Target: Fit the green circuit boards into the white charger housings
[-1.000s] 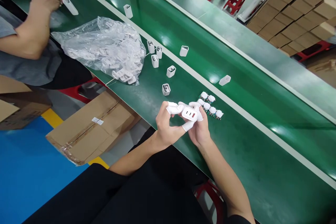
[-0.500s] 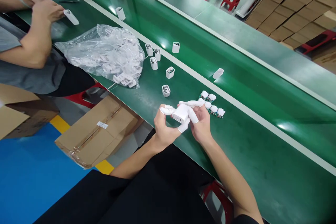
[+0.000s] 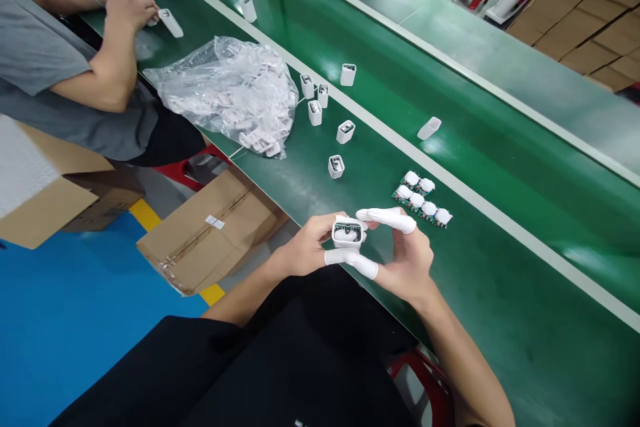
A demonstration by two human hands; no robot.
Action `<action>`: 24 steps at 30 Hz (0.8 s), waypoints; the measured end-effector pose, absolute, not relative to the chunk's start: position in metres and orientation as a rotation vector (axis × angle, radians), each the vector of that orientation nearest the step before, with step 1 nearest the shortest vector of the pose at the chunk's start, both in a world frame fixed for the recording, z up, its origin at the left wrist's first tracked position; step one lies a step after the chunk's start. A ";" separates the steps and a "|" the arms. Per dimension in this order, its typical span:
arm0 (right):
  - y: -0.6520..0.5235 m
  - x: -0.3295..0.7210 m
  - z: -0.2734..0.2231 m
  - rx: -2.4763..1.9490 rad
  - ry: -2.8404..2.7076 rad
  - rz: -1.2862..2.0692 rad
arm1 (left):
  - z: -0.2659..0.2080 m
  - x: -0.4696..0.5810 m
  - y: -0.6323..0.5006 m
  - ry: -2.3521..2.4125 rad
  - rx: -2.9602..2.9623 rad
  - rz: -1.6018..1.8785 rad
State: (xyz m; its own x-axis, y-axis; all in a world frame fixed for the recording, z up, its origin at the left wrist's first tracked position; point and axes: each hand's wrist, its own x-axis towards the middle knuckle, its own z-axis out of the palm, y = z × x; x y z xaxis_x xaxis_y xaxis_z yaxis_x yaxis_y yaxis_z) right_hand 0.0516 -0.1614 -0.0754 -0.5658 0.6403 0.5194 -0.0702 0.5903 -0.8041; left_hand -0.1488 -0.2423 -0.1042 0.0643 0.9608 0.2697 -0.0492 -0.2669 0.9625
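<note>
A white charger housing (image 3: 346, 245) is between my hands above the belt's near edge, its open end facing up toward me. Inside it a green circuit board with a white part shows. My left hand (image 3: 313, 243) grips the housing from the left, its white-covered thumb along the near side. From the right, the thumb and forefinger of my right hand (image 3: 407, 257), both in white finger covers, curve round to the housing's near and far sides. Several circuit boards (image 3: 416, 200) with white tops lie beyond my right hand. A filled housing (image 3: 336, 167) stands beyond my left.
More housings (image 3: 345, 132) stand along the green belt (image 3: 500, 280), with one tilted housing (image 3: 429, 128) past the white line. A clear bag (image 3: 230, 87) of white parts lies to the left. A co-worker's hand (image 3: 131, 7) holds a white housing. Cardboard boxes (image 3: 210, 233) sit below.
The housing has been turned from its end with small holes to its open end. My right hand has opened wider round it. The whole view has shifted, moving the bench things rightward.
</note>
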 end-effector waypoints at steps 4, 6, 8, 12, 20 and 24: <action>-0.167 0.052 -0.069 -0.447 -1.889 1.209 | -0.079 -0.154 -0.254 1.002 1.259 1.291; -0.170 0.051 -0.067 -0.476 -1.834 1.267 | -0.070 -0.150 -0.258 1.034 1.166 1.302; -0.173 0.049 -0.066 -0.537 -1.785 1.311 | -0.063 -0.145 -0.261 1.054 1.098 1.312; -0.176 0.047 -0.062 -0.643 -1.704 1.378 | -0.054 -0.139 -0.262 1.084 0.996 1.265; -0.176 0.046 -0.065 -0.626 -1.659 1.422 | -0.052 -0.143 -0.260 1.161 1.018 1.187; -0.169 0.045 -0.070 -0.569 -1.624 1.494 | -0.060 -0.152 -0.259 1.066 1.104 1.251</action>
State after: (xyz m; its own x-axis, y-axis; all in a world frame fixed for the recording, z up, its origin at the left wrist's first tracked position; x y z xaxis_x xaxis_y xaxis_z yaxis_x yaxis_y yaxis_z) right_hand 0.0449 -0.1690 -0.0704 -0.5474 0.7919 0.2708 -0.2043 0.1873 -0.9608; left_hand -0.1519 -0.2587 -0.0604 0.0368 0.9993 -0.0015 -0.1605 0.0074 0.9870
